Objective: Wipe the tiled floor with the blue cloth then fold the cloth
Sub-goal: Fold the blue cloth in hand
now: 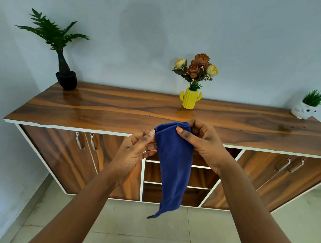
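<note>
One head-worn wide-angle view looks forward and slightly down from standing height, facing a sideboard (119,108) set against a wall (233,32). It sits close: both forearms reach in from the bottom edge, and the sideboard's right end runs off the frame. The floor (133,226) fills the lowest strip; straight edges bow.

text: none readable
labels/brands: none on the cloth (174,164), the cabinet (119,108) or the pots
numbers: none
signs: none, wall (251,42) is plain
</note>
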